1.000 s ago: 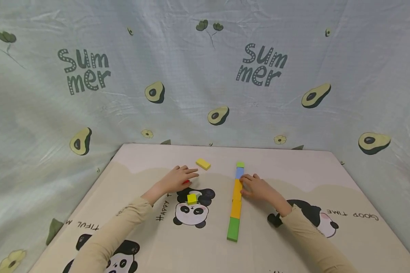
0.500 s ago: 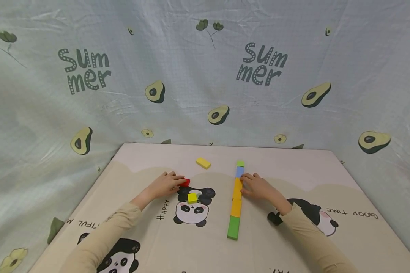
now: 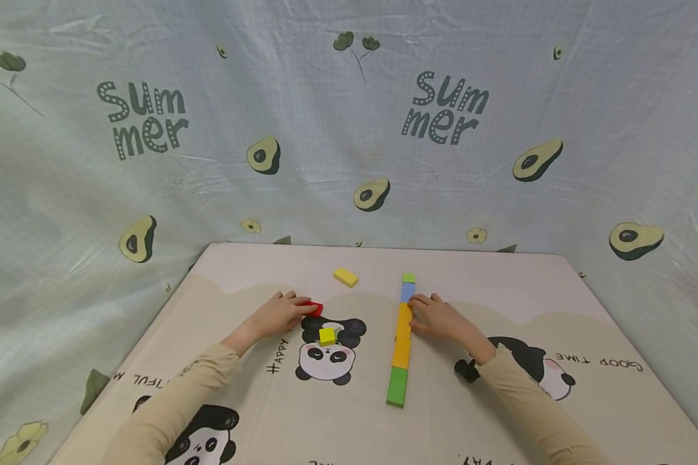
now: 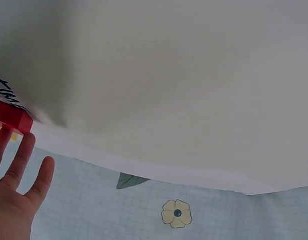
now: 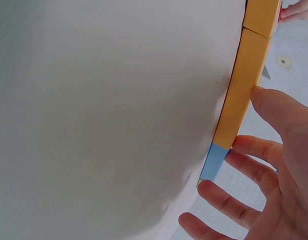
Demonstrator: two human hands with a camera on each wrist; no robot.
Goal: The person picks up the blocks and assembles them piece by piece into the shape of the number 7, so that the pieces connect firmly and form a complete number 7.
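Left fingers (image 4: 20, 161) retracted, parted, holding red block (image 4: 12, 118)

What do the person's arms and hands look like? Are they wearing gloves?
No gloves that I can see! The left hand and right hand are both bare. The left sleeve and right sleeve are long, plain and light tan, a bit wrinkly, with no pictures showing on them.
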